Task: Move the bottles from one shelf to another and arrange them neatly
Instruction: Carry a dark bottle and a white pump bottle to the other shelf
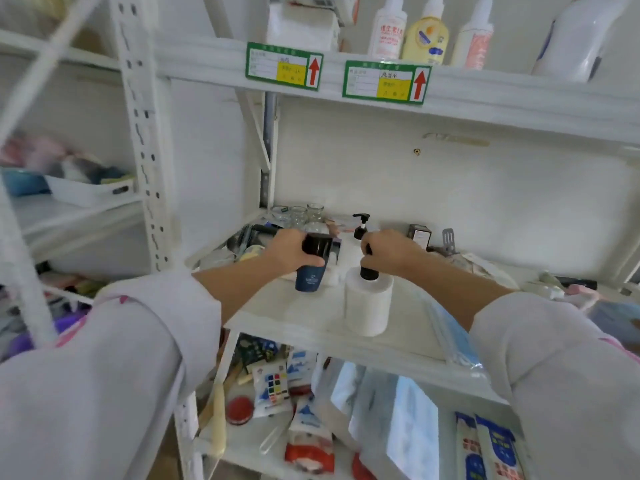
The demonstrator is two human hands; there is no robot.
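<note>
Gripping the dark blue tube in your left hand and the white pump bottle by its neck in your right hand, you could clip the glass jars at twelve o'clock.

left hand grips blue bottle | right hand grips white pump bottle | middle shelf

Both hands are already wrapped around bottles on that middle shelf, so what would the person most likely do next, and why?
Probably lift both straight up and clear of the shelf. The left hand grips the dark blue bottle by its black cap, and the right hand holds the white pump bottle at its black neck. Other bottles stand on the upper shelf, a likely destination.
</note>
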